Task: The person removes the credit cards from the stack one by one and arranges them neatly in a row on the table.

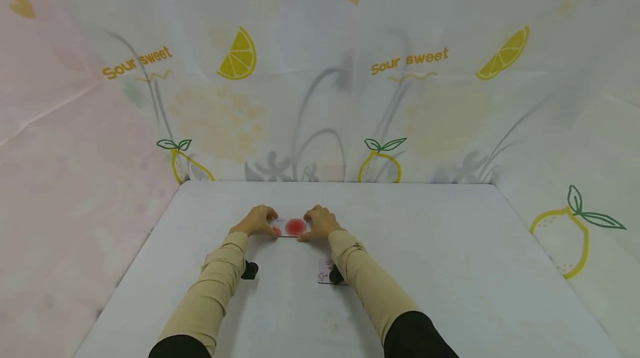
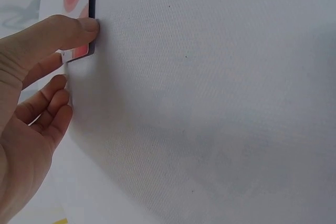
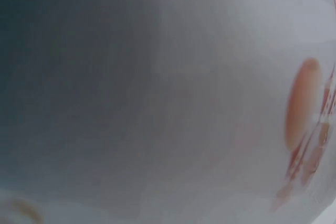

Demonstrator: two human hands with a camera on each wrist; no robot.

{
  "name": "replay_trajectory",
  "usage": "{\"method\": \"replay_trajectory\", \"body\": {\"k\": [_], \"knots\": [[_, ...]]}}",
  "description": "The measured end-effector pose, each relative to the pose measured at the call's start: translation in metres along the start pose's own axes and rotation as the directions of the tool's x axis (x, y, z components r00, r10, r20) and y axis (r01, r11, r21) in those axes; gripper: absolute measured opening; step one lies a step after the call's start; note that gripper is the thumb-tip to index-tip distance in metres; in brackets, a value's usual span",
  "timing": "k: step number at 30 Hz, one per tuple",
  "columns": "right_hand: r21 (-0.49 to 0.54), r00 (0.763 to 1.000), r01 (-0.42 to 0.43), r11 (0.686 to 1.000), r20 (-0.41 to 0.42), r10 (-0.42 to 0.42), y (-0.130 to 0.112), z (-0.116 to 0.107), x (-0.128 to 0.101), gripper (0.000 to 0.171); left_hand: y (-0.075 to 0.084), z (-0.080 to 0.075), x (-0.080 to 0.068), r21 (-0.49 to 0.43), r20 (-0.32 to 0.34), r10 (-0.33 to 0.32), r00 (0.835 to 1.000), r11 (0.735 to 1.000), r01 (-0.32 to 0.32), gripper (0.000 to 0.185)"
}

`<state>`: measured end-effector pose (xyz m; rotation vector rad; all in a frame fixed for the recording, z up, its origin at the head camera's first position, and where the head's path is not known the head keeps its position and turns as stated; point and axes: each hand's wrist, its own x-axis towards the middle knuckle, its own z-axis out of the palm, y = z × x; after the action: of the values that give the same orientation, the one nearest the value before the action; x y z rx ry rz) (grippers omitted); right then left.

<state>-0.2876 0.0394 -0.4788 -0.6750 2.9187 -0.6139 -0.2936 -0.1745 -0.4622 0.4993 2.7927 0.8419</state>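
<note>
A flat printed card (image 1: 290, 227) with a large red circle and a dark edge lies between both hands at the far middle of the white table. My left hand (image 1: 259, 221) pinches its left end; in the left wrist view the thumb (image 2: 88, 25) presses on the face near the corner, a finger behind. At the other end, my right hand (image 1: 321, 223) grips the card with thumb in front and fingers behind. Below the right wrist lies a second card (image 1: 324, 272) with pink flower print, partly hidden by a black wrist camera.
The white table (image 1: 425, 258) stretches out on both sides and toward me. Behind it hangs a pale cloth (image 1: 320, 97) with lemon prints. Close-up and blurred, the right wrist view holds a pale surface with reddish print (image 3: 303, 106).
</note>
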Motion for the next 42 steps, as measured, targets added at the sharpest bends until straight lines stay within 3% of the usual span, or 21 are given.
{"method": "replay_trajectory", "body": {"k": [32, 42], "knots": [[0.021, 1.000, -0.005, 1.000, 0.008, 0.004, 0.0045, 0.0029, 0.0013, 0.057, 0.0064, -0.0001, -0.0049, 0.001, -0.008, -0.015, 1.000, 1.000, 0.015, 0.044], [-0.016, 1.000, 0.024, 1.000, -0.017, -0.024, 0.0040, 0.0035, 0.0001, 0.055, 0.0047, 0.0009, -0.0055, -0.004, -0.017, -0.014, 1.000, 1.000, 0.014, 0.044]]}}
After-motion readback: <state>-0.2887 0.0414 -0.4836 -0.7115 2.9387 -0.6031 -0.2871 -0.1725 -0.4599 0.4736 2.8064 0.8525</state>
